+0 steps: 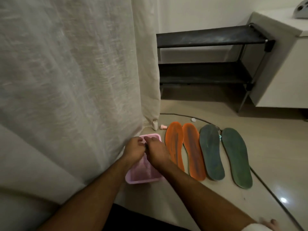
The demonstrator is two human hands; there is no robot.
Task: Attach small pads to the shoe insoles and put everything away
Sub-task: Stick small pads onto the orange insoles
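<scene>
While both my hands, left hand [134, 148] and right hand [155, 151], curl together over the pink basket [143, 178], apparently pinching something tiny, the orange insoles [175, 147] lie lengthwise just right of my right hand

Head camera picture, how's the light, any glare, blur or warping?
Head view: dim, warm indoor light; a small bright glare spot on the floor at lower right; the curtain is smeared by blur; both hands over the pink basket look soft; wide-angle distortion bends the cable and tilts the shoe rack.
</scene>
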